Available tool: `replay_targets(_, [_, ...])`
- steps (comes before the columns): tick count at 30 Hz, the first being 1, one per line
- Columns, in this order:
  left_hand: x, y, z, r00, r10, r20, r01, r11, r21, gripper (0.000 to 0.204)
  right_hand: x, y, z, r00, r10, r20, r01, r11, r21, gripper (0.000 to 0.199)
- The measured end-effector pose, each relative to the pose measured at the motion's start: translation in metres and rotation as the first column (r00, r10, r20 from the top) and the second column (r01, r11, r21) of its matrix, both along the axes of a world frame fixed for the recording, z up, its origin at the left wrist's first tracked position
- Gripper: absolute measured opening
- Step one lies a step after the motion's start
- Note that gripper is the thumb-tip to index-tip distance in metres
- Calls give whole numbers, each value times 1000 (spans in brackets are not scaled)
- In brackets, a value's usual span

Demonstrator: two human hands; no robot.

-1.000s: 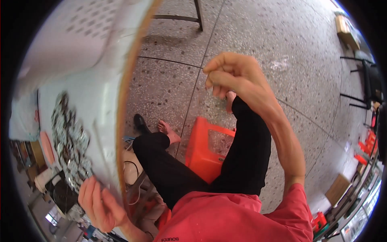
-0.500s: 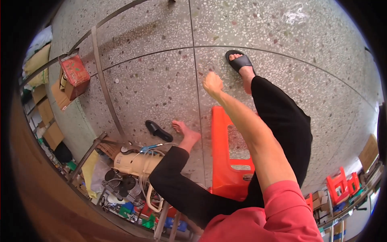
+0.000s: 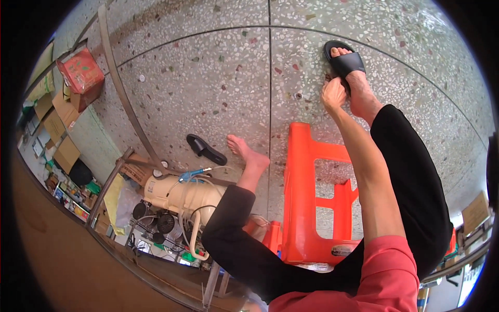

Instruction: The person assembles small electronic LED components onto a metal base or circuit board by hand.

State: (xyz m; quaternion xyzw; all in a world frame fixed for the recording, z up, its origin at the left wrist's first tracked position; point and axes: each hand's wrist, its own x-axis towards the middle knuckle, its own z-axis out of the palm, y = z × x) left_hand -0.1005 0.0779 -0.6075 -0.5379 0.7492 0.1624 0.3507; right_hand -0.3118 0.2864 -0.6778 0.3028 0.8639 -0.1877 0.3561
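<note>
My right hand (image 3: pixel 333 93) reaches down to the floor beside my right foot, its fingers curled closed. It is next to the inner side of the black slide sandal (image 3: pixel 347 64) worn on that foot. A small dark bit shows at the fingertips; what it is, or whether the hand grips it or the sandal, I cannot make out. My bare left foot (image 3: pixel 248 154) rests on the floor, and the other black slide sandal (image 3: pixel 206 150) lies loose to its left. My left hand is not in view. An orange-red plastic stool (image 3: pixel 300 208) stands between my legs.
A beige air compressor (image 3: pixel 182 193) with a clear hose and a blue air gun (image 3: pixel 193 174) sits left of my left leg. A red carton (image 3: pixel 83 73) stands at the far left, behind a metal bar (image 3: pixel 117 75). A brown tabletop (image 3: pixel 57 249) fills the lower left.
My right hand has moved forward and right to the sandal on my right foot. The view has shifted, and more of the stool shows.
</note>
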Motion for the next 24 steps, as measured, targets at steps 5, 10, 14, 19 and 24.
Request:
replay_targets(5, [3, -8, 1, 990, -138, 40, 139, 990, -33, 102, -12, -13, 5, 998, 46, -32, -43, 997, 70, 36])
replay_targets(10, [0, -13, -6, 968, 225, -111, -225, 974, 13, 101, -10, -21, -10, 993, 113, -35, -111, 992, 56, 30])
replay_targets(14, [1, -13, -14, 954, 287, -82, -290, 957, -30, 93, 1, -14, -17, 965, 197, -175, -197, 980, 16, 23])
replay_targets(19, [6, -16, -18, 954, 298, -32, -300, 953, -47, 92, 47, -31, -13, 980, 157, -119, -172, 976, -130, 34])
replay_targets(24, [-9, -14, -14, 884, 449, -130, -453, 891, 1, 92, 41, -57, -1, 993, 105, 62, -96, 987, -127, 50])
